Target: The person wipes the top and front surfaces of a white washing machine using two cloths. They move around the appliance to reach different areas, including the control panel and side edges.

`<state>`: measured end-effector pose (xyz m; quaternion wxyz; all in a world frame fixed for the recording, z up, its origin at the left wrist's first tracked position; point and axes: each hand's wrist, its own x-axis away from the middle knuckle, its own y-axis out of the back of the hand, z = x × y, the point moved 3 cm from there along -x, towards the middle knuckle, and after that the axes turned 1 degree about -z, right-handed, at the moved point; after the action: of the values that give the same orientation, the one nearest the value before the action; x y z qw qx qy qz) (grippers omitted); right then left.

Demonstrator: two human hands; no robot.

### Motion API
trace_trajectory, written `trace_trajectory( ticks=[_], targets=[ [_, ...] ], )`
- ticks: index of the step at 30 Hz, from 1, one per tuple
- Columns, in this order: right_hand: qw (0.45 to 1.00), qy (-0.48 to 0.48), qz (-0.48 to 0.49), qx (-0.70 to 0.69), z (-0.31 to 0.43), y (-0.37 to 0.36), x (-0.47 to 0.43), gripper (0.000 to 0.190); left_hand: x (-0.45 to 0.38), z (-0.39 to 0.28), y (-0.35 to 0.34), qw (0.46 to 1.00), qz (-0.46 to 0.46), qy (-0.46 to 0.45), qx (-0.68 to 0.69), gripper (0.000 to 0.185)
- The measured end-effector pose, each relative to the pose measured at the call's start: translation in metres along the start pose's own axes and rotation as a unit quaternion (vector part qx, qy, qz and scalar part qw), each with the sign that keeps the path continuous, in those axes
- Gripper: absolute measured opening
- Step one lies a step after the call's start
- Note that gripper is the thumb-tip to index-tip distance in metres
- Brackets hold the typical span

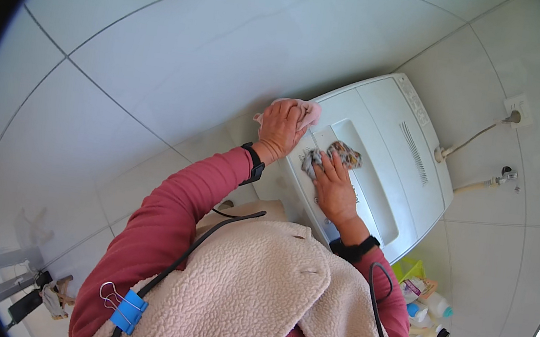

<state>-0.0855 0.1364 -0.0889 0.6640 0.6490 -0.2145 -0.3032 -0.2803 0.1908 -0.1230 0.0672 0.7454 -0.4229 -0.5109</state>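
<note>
A white top-loading washing machine [392,133] stands in front of me, its lid down. My left hand [280,126] is closed around a folded pink cloth [309,114] at the machine's edge nearest the tiled wall. With spread fingers, my right hand [336,187] presses on a crumpled patterned cloth [346,154], which lies across the control panel and reaches to the recess in the lid. Part of the cloth is hidden under my right fingers.
A power cord runs from the machine to a wall socket [518,111]; below it a hose joins a tap [507,174]. Several plastic bottles [436,305] and a green container [407,268] are beside the machine at right. Cables hang over my vest, held by a blue binder clip [129,311].
</note>
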Motion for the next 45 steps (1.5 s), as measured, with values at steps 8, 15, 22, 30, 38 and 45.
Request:
trace_trajectory(
  ticks=[8,15,22,30,38,45],
  targets=[
    [0.997,-0.027,-0.058,-0.030,-0.003,-0.011,-0.038,0.041,0.005,0.004,-0.016,0.997,0.047,0.042,-0.043,0.038],
    [0.994,-0.078,-0.029,-0.069,-0.007,0.000,0.051,0.043,0.008,0.012,-0.017,0.999,0.049,-0.001,-0.014,0.038],
    [0.975,-0.215,-0.007,-0.058,-0.013,0.032,0.168,0.040,0.008,0.011,-0.017,0.999,0.041,-0.006,0.002,0.035],
    [0.939,-0.339,-0.054,-0.031,-0.017,0.037,0.268,0.039,0.007,0.011,-0.017,0.999,0.033,-0.032,-0.008,0.034],
    [0.911,-0.401,-0.080,-0.050,0.015,0.025,0.282,0.038,0.006,0.011,-0.017,0.998,0.046,-0.022,-0.023,0.035],
    [0.899,-0.419,-0.125,-0.004,-0.016,0.029,0.263,0.039,0.007,0.009,-0.017,0.999,0.037,-0.029,-0.027,0.039]
  ],
)
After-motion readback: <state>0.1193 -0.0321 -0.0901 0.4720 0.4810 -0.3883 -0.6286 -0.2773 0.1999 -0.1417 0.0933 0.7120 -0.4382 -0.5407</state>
